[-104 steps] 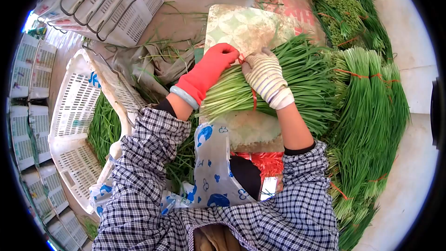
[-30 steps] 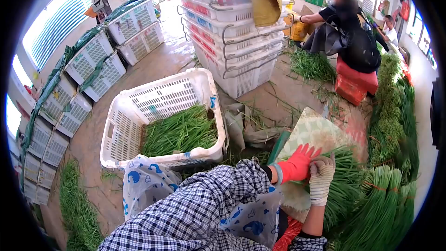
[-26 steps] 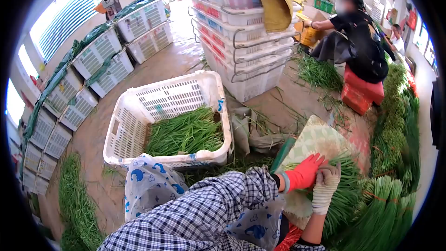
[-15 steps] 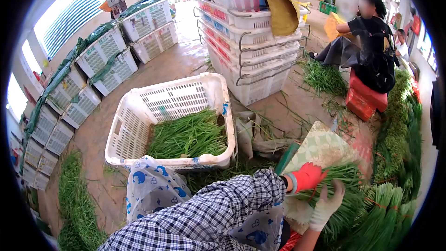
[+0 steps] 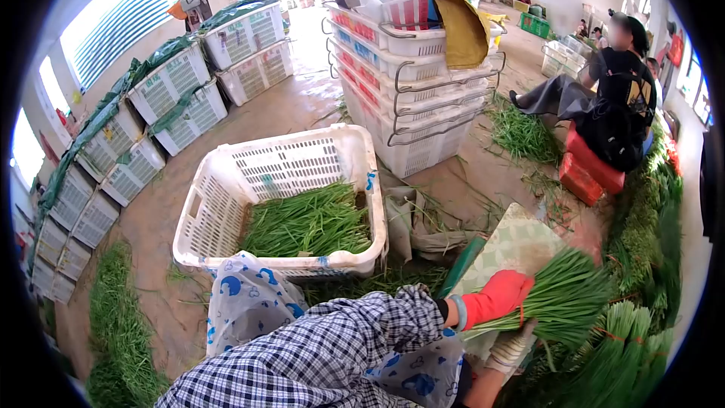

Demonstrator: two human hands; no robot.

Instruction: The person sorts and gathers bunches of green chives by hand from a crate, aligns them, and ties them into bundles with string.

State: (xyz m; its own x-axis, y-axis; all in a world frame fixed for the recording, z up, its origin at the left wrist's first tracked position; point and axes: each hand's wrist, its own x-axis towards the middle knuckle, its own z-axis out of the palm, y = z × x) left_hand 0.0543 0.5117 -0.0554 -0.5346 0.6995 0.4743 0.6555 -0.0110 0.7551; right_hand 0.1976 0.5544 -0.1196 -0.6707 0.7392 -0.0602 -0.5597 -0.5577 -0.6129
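My left hand (image 5: 498, 300), in a red glove, is closed round a bundle of chives (image 5: 566, 291): long thin green leaves with a red band round them. My right hand (image 5: 512, 349), in a whitish glove, grips the same bundle from below; its fingers are partly hidden by the leaves. Under the bundle lies a board with a pale green pattern (image 5: 521, 234). More banded bundles (image 5: 623, 344) lie to the right of my hands. To the left, a white plastic crate (image 5: 279, 153) holds a layer of loose chives (image 5: 310, 219).
Nested white crates (image 5: 423, 136) stand beyond the open crate. Covered crates (image 5: 170, 87) line the left side. A seated person (image 5: 619, 98) is at the upper right, near a green pile (image 5: 521, 132). More greens (image 5: 121, 325) lie on the floor at left.
The chive bundle has been raised and turned, its leaves now pointing up to the right. My right hand has gone from spread beside it to underneath. My left hand has shifted slightly.
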